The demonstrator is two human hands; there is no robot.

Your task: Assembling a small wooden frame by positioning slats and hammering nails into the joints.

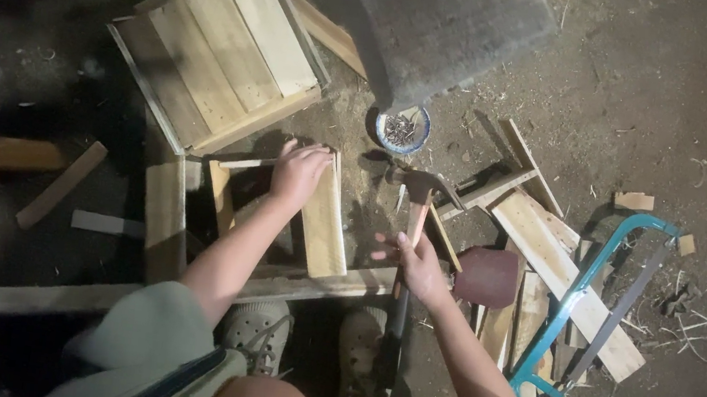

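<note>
My left hand presses down on the top of a small wooden frame made of pale slats, standing on the dirt floor in front of my feet. My right hand grips the wooden handle of a claw hammer, whose metal head hangs just right of the frame. A small blue-rimmed bowl of nails sits on the ground right behind the hammer head.
A finished slatted wooden panel lies at the back left. Loose planks and offcuts are scattered to the right, with a blue-framed bow saw on them. A long batten runs across near my shoes. A grey mat lies beyond.
</note>
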